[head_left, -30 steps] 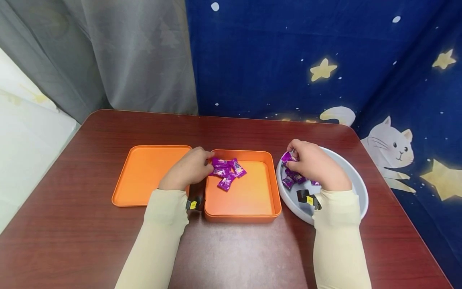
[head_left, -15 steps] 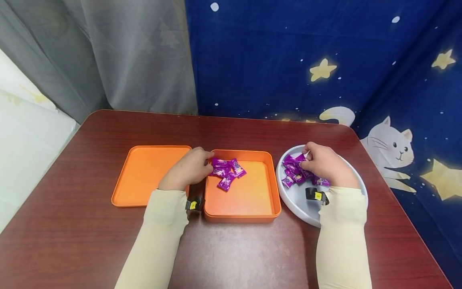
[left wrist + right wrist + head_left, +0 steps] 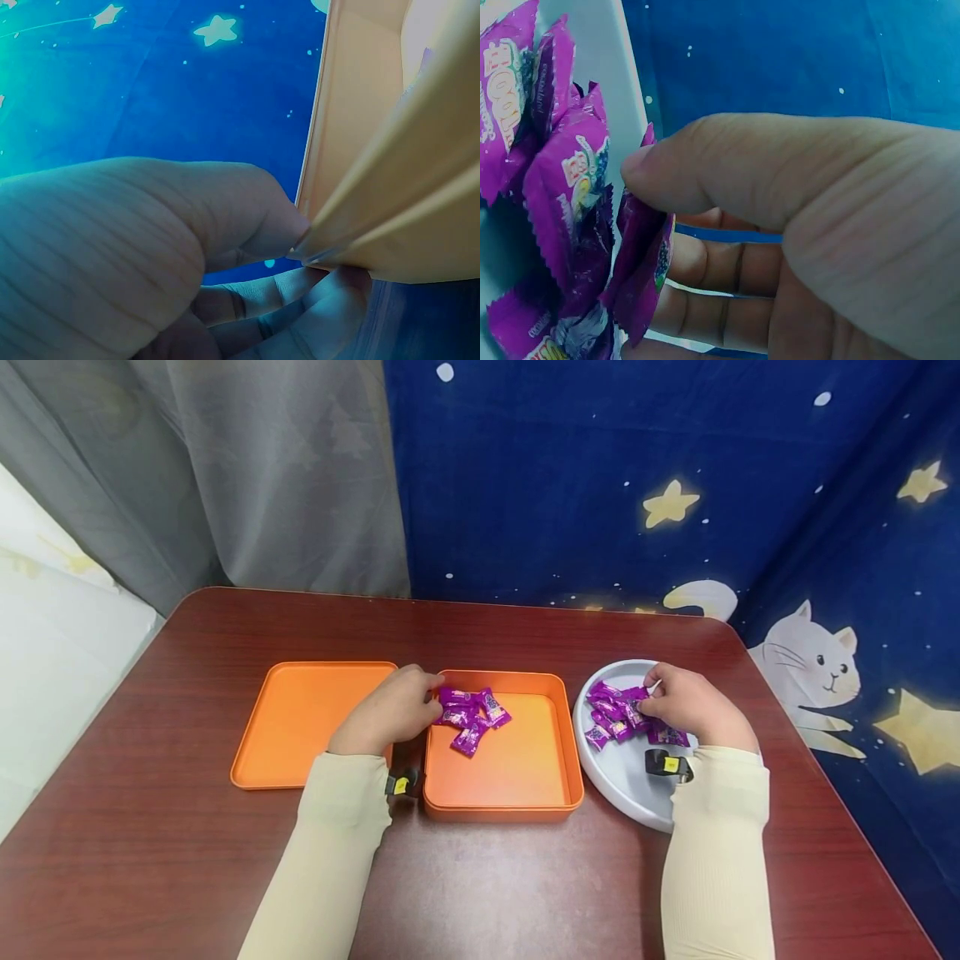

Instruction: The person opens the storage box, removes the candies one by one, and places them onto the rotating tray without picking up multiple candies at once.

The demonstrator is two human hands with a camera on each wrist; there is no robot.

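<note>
My left hand (image 3: 392,708) holds the left rim of an orange open box (image 3: 513,772); in the left wrist view its thumb and fingers pinch the box's corner. Inside the box, several purple wrapped candies (image 3: 470,737) lie bunched at the back left. My right hand (image 3: 697,706) is over a pale grey round tray (image 3: 618,781), at a heap of similar candies (image 3: 611,724). In the right wrist view, one purple candy (image 3: 641,274) is between its thumb and fingers, beside the heap.
A flat orange lid (image 3: 296,722) lies left of the box, partly behind the left hand. All stand on a dark red-brown table (image 3: 495,893). Grey and blue curtains (image 3: 525,485) hang behind its far edge.
My right hand has moved right and slightly nearer across the tray, uncovering more candies there. The left hand and the box have stayed in place.
</note>
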